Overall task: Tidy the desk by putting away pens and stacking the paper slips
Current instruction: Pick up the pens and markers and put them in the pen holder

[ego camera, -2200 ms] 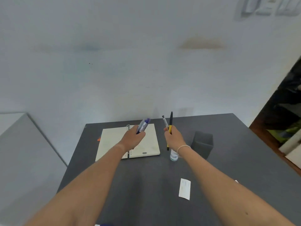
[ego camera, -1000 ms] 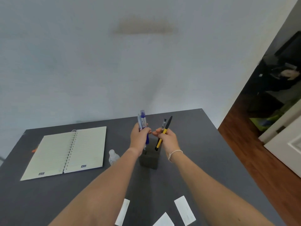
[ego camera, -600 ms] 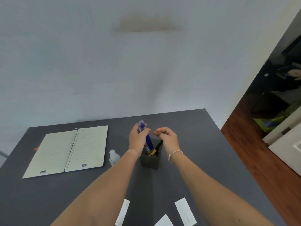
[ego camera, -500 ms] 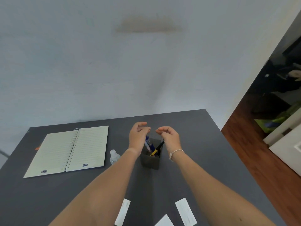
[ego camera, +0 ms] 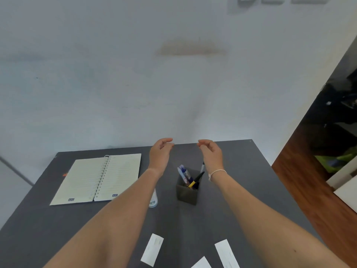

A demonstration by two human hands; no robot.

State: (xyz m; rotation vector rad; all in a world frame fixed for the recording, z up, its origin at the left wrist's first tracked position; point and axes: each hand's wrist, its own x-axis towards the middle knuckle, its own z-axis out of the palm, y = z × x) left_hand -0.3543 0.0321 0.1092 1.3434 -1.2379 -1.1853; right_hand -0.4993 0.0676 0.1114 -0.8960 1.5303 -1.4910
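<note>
A dark grey square pen holder (ego camera: 187, 193) stands mid-desk with blue pens (ego camera: 184, 174), a black-and-yellow pen (ego camera: 195, 181) and a thin grey pen (ego camera: 202, 167) leaning inside it. My left hand (ego camera: 160, 153) hovers above and left of the holder, fingers loosely curled and empty. My right hand (ego camera: 210, 152) hovers above and right of it, also empty. Three white paper slips lie apart near the front edge: one (ego camera: 152, 249) under my left forearm, one (ego camera: 226, 253) to the right, one (ego camera: 201, 264) cut off at the bottom.
An open spiral notebook (ego camera: 96, 179) lies at the back left of the dark desk (ego camera: 241, 190). A small clear bottle (ego camera: 153, 201) stands beside my left forearm. The white wall runs behind the desk; wooden floor shows at the right.
Both hands lowered their pens into the holder and let go. They have since risen and spread apart above it, empty.
</note>
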